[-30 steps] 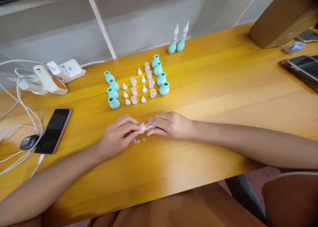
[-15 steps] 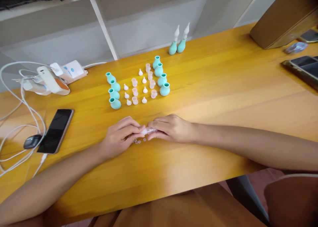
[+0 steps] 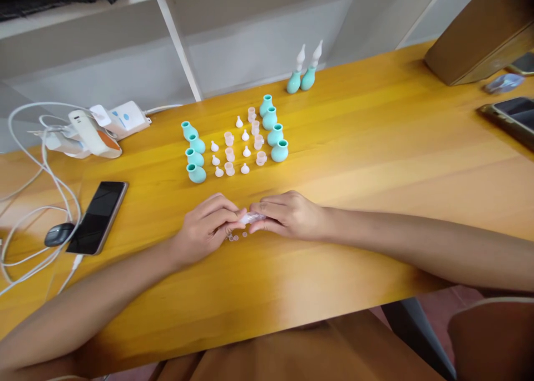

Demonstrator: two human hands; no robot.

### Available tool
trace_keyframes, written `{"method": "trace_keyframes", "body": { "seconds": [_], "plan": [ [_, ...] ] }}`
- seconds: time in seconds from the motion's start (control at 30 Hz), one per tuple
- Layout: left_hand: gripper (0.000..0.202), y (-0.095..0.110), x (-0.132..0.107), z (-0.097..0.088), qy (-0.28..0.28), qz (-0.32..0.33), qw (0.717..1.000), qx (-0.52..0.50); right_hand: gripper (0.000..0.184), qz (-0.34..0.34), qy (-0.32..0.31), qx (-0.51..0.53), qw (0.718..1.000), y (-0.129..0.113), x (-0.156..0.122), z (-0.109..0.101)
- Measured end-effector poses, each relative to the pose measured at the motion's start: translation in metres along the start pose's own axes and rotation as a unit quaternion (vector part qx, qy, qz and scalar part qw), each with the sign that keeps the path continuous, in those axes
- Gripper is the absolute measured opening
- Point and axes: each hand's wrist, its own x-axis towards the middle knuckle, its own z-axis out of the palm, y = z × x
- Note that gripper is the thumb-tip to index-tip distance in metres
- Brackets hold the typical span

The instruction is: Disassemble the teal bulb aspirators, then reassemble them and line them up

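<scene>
My left hand [image 3: 206,225] and my right hand [image 3: 287,214] meet at the middle of the wooden table [image 3: 375,164], fingers pinched on a small clear plastic piece [image 3: 251,218] held between them. Several tiny clear discs [image 3: 234,237] lie on the table just under my left fingertips. Beyond my hands stand two rows of teal bulbs [image 3: 194,153], with small white tips [image 3: 244,152] and clear pinkish cups [image 3: 228,154] in rows between them. Two assembled teal bulbs with white tips [image 3: 305,72] stand at the far edge.
A black phone [image 3: 98,217] and a dark mouse [image 3: 59,233] lie at the left among white cables [image 3: 33,203], with a white power strip and chargers [image 3: 100,128] behind. Another phone [image 3: 511,114] and a brown box [image 3: 479,33] sit at the right.
The view has shifted slightly, so everything sits a little further right. My hands stay together on the clear piece with only small finger movement.
</scene>
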Motion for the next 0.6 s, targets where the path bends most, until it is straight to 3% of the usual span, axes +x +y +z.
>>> {"method": "trace_keyframes", "body": {
  "seconds": [0.17, 0.3, 0.6],
  "plan": [
    [0.014, 0.0001, 0.0022, 0.0007, 0.011, 0.019, 1.000, 0.005, 0.032, 0.009, 0.000, 0.003, 1.000, 0.0008, -0.0009, 0.0002],
    [0.011, 0.0015, 0.0036, -0.0004, -0.012, 0.023, 1.000, 0.007, 0.030, 0.010, -0.010, 0.018, 1.000, 0.0022, -0.0023, -0.0015],
    [0.020, 0.0018, 0.0020, -0.0035, -0.033, -0.026, 0.999, 0.007, 0.032, 0.050, -0.060, 0.096, 0.992, 0.0057, 0.0044, -0.0045]
  ]
}}
